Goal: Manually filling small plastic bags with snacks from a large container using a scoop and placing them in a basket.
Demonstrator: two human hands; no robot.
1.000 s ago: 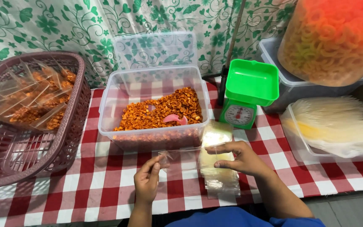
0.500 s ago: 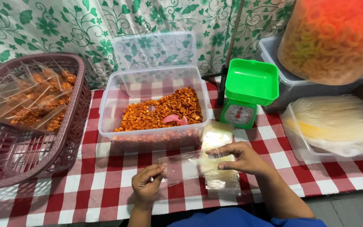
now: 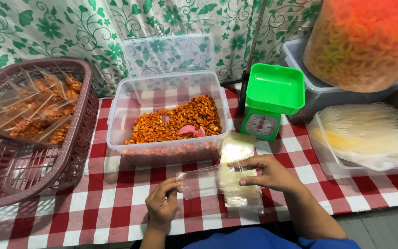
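Observation:
My left hand and my right hand hold one empty clear plastic bag stretched sideways between them, just above the red checked tablecloth. Each hand pinches one end of it. Under my right hand lies a stack of empty clear bags. Right behind the hands stands a clear plastic tub of orange-brown fried snack bits, with a pink scoop lying in them.
A maroon basket at left holds several filled snack bags. A green kitchen scale stands right of the tub. Further right are a tray of clear bags, a grey bin and a big bag of orange ring crackers.
My left hand closed on the end of a clear bag and lifted it off the cloth. My right hand took the other end; the bag now hangs between both hands.

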